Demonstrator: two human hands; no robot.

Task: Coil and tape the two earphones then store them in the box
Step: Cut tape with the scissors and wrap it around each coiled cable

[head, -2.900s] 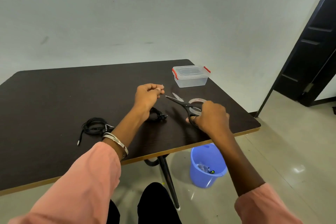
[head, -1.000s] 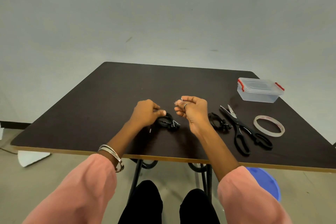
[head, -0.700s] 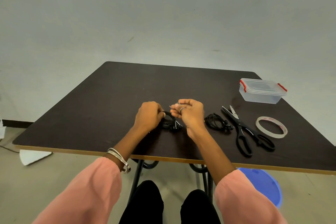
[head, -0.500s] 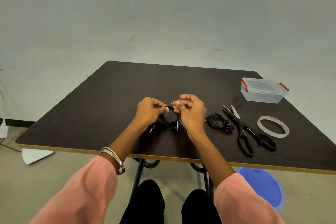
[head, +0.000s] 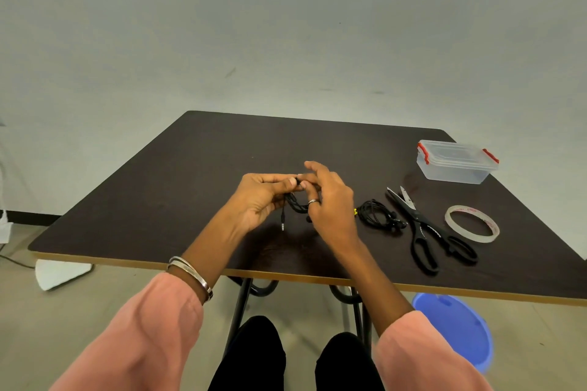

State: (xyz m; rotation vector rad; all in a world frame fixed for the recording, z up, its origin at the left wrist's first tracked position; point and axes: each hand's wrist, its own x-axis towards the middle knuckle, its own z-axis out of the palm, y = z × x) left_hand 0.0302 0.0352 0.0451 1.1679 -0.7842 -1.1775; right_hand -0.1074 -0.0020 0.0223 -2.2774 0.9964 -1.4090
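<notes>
My left hand (head: 259, 198) and my right hand (head: 330, 205) meet above the middle of the dark table (head: 197, 168). Between them they pinch a coiled black earphone (head: 295, 205), lifted off the surface, with its jack plug dangling below. A second coiled black earphone (head: 379, 217) lies on the table just right of my right hand. The clear plastic box (head: 455, 162) with red clips stands shut at the far right. Whether a tape piece is on my fingers cannot be made out.
Black scissors (head: 425, 232) lie right of the second earphone, and a roll of clear tape (head: 472, 223) lies beyond them. A blue bucket (head: 457, 333) stands on the floor under the table's right front edge. My knees are below the front edge.
Earlier my right hand held the scissors. Since then both hands came together on the coiled earphone and raised it off the table. My right fingers have spread a little at the top.
</notes>
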